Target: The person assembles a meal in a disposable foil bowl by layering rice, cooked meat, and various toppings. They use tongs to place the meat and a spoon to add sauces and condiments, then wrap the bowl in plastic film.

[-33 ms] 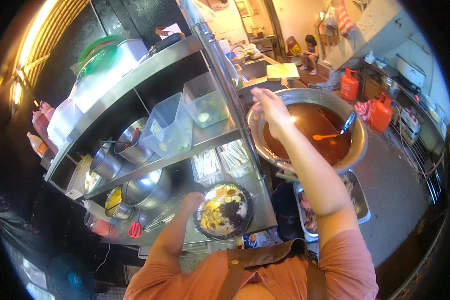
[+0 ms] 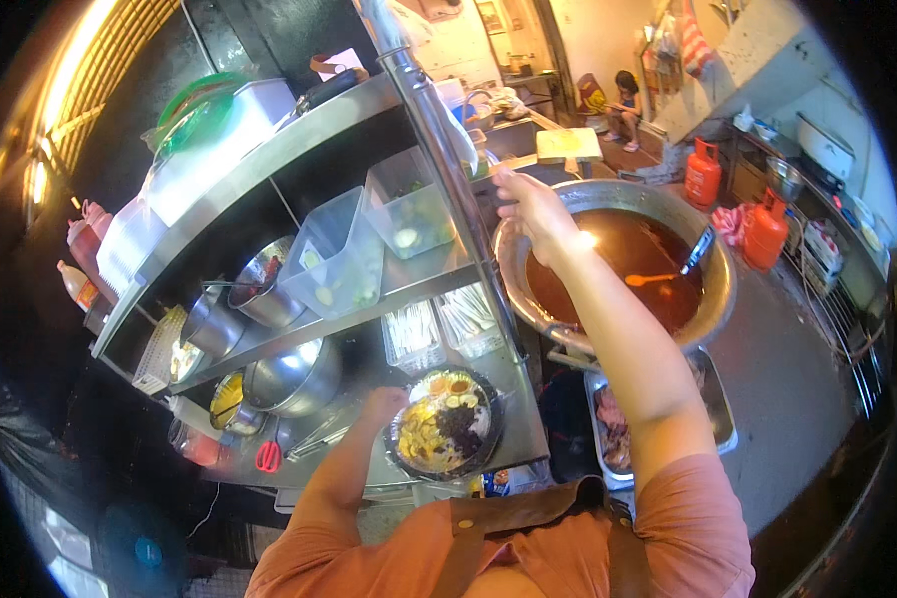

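A round black platter (image 2: 441, 464) stands on the steel counter in front of me. It carries sliced yellow food, a dark crumbly heap, pale slices and small cups of sauce. My left hand (image 2: 384, 405) is closed at the platter's left rim, its fingertips partly hidden. Stretched far forward, my right hand (image 2: 533, 211) hangs over the near-left rim of a wide metal pot (image 2: 716, 304), beside a steel post (image 2: 448, 149). Its fingers look apart, and I see nothing held in them. Reddish-brown liquid (image 2: 618, 239) fills the pot, with an orange-ended ladle (image 2: 653, 280) resting in it.
Steel shelving (image 2: 369, 304) on the left holds clear plastic bins (image 2: 334, 259), metal pots (image 2: 269, 289) and cutlery baskets (image 2: 412, 334). Red-handled scissors (image 2: 268, 456) lie on the counter. Right of it sits a tray of raw meat (image 2: 613, 439). Orange gas cylinders (image 2: 764, 234) and a seated person (image 2: 625, 110) are farther back.
My right hand has shifted slightly to the left, and its fingers sit a little closer to the steel post. My left hand stays at the platter's rim.
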Demonstrator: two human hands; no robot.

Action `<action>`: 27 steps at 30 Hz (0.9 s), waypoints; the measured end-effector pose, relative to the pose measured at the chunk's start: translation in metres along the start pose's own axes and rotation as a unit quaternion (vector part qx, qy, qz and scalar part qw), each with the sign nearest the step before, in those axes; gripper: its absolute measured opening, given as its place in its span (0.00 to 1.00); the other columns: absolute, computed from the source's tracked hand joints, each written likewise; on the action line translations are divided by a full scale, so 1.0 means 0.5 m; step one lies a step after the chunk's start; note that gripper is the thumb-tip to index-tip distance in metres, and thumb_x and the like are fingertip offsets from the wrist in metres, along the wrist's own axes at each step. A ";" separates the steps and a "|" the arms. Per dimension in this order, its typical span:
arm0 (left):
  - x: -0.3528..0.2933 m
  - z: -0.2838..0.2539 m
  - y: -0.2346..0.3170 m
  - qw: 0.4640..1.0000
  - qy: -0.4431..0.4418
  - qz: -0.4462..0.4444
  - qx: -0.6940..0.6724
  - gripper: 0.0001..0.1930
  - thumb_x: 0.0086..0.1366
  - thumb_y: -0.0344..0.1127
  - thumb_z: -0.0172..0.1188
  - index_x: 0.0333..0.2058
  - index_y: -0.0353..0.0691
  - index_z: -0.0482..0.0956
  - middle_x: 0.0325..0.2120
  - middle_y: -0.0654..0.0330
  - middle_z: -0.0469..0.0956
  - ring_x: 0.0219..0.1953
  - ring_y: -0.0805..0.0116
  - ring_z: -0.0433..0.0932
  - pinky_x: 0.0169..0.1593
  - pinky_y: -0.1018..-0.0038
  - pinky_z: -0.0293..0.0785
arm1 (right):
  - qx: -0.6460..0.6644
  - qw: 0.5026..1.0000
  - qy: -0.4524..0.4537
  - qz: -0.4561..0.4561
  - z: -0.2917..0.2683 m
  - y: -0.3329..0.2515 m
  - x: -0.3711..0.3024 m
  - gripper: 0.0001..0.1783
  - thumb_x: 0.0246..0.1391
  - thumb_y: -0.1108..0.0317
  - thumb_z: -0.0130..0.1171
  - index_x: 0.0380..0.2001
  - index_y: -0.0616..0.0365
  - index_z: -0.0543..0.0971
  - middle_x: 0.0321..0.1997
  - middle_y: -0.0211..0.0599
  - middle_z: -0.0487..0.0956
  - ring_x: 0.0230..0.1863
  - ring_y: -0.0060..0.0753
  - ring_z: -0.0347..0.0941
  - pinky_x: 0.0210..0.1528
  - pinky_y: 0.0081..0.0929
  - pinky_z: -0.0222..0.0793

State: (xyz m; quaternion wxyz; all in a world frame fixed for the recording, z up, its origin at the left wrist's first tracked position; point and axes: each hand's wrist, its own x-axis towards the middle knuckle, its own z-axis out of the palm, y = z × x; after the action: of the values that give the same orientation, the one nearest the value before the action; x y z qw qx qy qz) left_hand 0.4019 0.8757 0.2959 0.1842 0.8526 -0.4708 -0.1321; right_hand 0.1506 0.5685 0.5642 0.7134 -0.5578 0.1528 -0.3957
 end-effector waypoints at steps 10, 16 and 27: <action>-0.101 -0.121 0.156 0.961 0.200 0.076 0.174 0.11 0.60 0.36 0.50 0.32 0.36 0.79 0.36 0.46 0.77 0.43 0.47 0.74 0.46 0.60 0.69 | 0.305 0.934 -0.170 0.071 0.030 -0.031 0.136 0.12 0.50 0.70 0.64 0.36 0.49 0.72 0.35 0.27 0.77 0.33 0.24 0.72 0.35 0.23 0.63; -0.489 0.004 0.182 0.922 -0.270 -0.194 0.198 0.16 0.64 0.39 0.45 0.37 0.37 0.79 0.39 0.44 0.78 0.44 0.47 0.76 0.49 0.54 0.69 | 0.288 0.940 -0.182 0.019 0.005 -0.046 0.136 0.19 0.50 0.77 0.61 0.43 0.52 0.68 0.36 0.34 0.77 0.34 0.28 0.75 0.33 0.24 0.64; -0.582 0.071 0.209 0.872 -0.449 -0.193 0.033 0.24 0.62 0.47 0.54 0.51 0.36 0.71 0.50 0.47 0.72 0.55 0.53 0.69 0.58 0.60 0.61 | 0.170 0.955 -0.241 0.026 0.012 -0.080 0.134 0.21 0.52 0.74 0.61 0.48 0.51 0.68 0.37 0.32 0.77 0.35 0.28 0.73 0.34 0.24 0.65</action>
State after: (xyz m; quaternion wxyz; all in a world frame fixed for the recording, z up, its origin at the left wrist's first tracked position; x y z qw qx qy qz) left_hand 0.1572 1.0655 0.3252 -0.1041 0.7807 -0.3334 -0.5182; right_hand 0.1817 0.5208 0.6178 0.8233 -0.5031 -0.0786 -0.2507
